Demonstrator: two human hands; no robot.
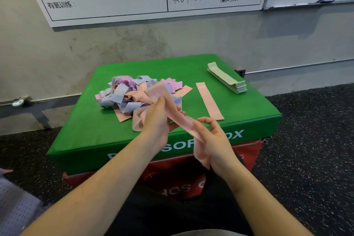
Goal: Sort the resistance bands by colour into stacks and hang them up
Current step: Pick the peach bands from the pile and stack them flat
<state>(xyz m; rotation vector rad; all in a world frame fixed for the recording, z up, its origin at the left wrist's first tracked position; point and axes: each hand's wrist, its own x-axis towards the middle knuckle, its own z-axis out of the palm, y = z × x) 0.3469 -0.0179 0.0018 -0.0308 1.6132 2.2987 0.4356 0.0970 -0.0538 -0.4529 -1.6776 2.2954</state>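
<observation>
Both forearms reach in over the green box (92,124). Left hand (156,120) pinches a peach band (176,115) up high; right hand (214,140), fingers curled, grips its near end. Mixed pile (132,94) far left, flat peach band (209,101) and green stack (228,77) right.

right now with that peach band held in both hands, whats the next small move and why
Probably flatten the peach band and lay it on the single peach band lying flat on the green box. The left hand and right hand hold it twisted, and the light green stack shows colours get neat piles.
</observation>
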